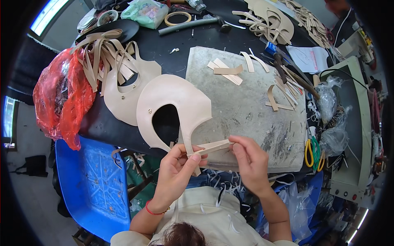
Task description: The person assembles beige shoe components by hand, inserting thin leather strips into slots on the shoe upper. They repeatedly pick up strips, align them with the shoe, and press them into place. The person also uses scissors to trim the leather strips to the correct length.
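A pale beige leather piece [190, 92], curved round a large oval opening and carrying a small metal stud, lies partly over the board's left edge. My left hand [174, 176] is closed on its narrow lower strap, together with one end of a folded beige leather strip [213, 146]. Thumb and fingers of my right hand [252, 164] pinch the strip's other end, holding it out across the board's near edge. A similar leather piece [121, 106] with a stud lies to the left, partly under the first. My left fingers hide where strap and strip meet.
The worn grey board [246, 119] bears loose leather strips [227, 70]. A red plastic bag [61, 98] and blue plastic tub [96, 180] are at left. Yellow-handled scissors [308, 152] hang at right, near a hammer [280, 65]. More cut leather [275, 20] is piled behind.
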### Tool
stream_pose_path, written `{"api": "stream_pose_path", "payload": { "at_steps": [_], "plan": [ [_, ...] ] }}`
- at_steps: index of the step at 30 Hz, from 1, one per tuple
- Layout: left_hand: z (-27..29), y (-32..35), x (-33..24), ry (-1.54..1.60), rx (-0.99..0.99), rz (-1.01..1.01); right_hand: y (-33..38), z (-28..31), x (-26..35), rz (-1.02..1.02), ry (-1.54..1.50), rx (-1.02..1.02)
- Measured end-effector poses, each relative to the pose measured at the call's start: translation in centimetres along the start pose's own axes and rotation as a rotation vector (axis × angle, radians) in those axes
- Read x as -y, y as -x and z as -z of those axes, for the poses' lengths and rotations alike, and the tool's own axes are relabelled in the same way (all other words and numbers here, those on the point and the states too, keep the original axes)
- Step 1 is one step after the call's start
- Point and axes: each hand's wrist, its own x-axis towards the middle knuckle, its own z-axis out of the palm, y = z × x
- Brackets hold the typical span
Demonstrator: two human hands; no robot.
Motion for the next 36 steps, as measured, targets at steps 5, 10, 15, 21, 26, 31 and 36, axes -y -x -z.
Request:
{"api": "stream_pose_path", "payload": {
  "at_steps": [5,10,15,21,26,31,36],
  "plan": [
    [-0.3,0.1,-0.1,-0.222,-0.047,0.061,-1.8,0.4,-0.2,-0.211,-0.250,0.135],
    [-1.3,-0.9,0.7,-0.452,-0.142,-0.087,-2.1,0.2,-0.6,-0.303,-0.148,0.143],
    [-1.8,-1.5,1.4,-0.580,-0.163,-0.167,-2.0,-0.1,-0.9,-0.264,-0.065,0.083],
    [-2.1,-1.6,2.2,-0.787,-0.226,-0.259,-1.9,-0.4,-0.9,-0.208,0.033,0.082],
    [-2.9,-2.2,3.4,-1.120,-0.335,-0.451,-1.5,-1.4,-1.5,0.152,0.492,0.020],
    [-1.5,-1.5,2.1,-0.635,-0.182,-0.242,-2.7,2.3,-0.5,0.078,0.424,0.040],
    [0.1,0.0,2.6,-0.309,-0.108,-0.237,-3.2,0.9,2.4,0.058,0.102,0.441]
  ]
}}
